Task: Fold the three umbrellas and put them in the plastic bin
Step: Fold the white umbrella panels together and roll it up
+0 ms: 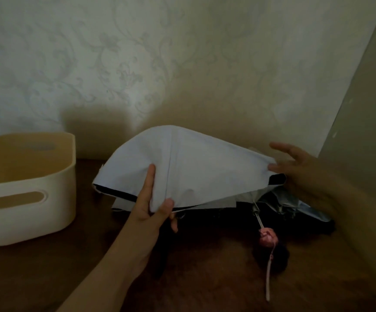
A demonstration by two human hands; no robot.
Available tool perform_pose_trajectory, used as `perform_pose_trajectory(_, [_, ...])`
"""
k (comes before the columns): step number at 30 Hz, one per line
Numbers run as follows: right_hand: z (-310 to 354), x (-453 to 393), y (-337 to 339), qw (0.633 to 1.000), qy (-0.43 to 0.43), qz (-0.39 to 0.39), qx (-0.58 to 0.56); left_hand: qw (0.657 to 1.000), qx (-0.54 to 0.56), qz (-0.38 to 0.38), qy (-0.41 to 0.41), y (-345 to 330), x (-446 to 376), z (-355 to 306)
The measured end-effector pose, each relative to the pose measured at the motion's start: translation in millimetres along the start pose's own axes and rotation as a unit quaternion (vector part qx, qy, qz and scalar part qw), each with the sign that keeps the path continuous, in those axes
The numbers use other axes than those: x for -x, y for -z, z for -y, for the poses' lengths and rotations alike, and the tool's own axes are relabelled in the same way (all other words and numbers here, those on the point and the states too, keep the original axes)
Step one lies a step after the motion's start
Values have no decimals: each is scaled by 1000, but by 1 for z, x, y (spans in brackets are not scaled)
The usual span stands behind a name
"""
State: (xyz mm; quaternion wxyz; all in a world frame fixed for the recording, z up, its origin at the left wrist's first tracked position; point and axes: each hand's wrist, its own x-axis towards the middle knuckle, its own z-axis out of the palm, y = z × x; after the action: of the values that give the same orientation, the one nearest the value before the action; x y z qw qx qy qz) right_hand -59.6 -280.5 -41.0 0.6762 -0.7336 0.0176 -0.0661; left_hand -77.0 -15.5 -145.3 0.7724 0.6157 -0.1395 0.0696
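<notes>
White umbrella [193,167] sits half-open on the table [47,278], canopy spread between both hands, dark lining showing along its lower edge. Left hand [151,206] grips the near canopy hem: thumb on top of the fabric, index finger stretched up along the cloth, other fingers curled under. Right hand [295,163] is at the canopy's right tip, fingers spread; it's blurred, so I can't tell if it pinches the fabric or just touches it.

Under the right hand, below the white canopy: a second umbrella [295,203], silvery and crumpled, with a thin metal shaft running down toward the viewer to a pink handle [268,238]; a pink strap [269,273] trails from it across the table. Dark fabric [216,212] lies between the two hands under the white canopy, possibly a third umbrella, too dim to confirm.

Bin [27,188], cream plastic with slot handles, stands upright well to the left of the left hand, apart from the umbrellas. Nothing visible inside from this angle.

Patterned wallpaper [137,64] behind; a plain panel [362,109] rises beside the right hand.
</notes>
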Motion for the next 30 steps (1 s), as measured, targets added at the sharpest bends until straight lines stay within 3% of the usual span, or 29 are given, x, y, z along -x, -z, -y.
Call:
perform_pose_trajectory(2, [-3, 1, -7, 996, -91, 16, 2, 1000, -16, -1, -13, 3, -1, 0])
perform_pose_trajectory(4, [-9, 5, -11, 993, -108, 20, 47, 1000, -18, -6, -17, 5, -3, 0])
perform_pose_trajectory(7, [-11, 13, -9, 996, 55, -32, 67, 999, -24, -24, -14, 6, -4, 1])
perform_pose_trajectory(9, [-10, 19, -2, 990, 118, -14, 72, 999, -29, -35, -15, 6, -4, 1])
perform_pose_trajectory(11, [-9, 20, 5, 990, 90, 53, 95, 998, -48, -35, -15, 6, -3, 1])
perform_pose_trajectory(15, [2, 23, 14, 982, -45, 162, 81, 995, -95, -16, -24, 10, -4, -3])
perform_pose_trajectory(20, [14, 27, 12, 958, -55, 218, 177, 989, -147, 4, -25, 9, -1, -3])
perform_pose_trajectory(23, [18, 29, 14, 929, -1, 195, 315, 993, -112, -13, -29, 9, -3, -1])
perform_pose_trajectory(27, [7, 14, 17, 822, 26, 68, 564, 994, -104, 16, -33, 4, -1, 3])
perform_pose_trajectory(28, [7, 10, 12, 820, 42, 39, 570, 993, -111, 23, -35, 2, 0, 4])
perform_pose_trajectory(30, [14, 6, -5, 863, 76, 25, 499, 990, -130, 30, -42, -1, 1, 6])
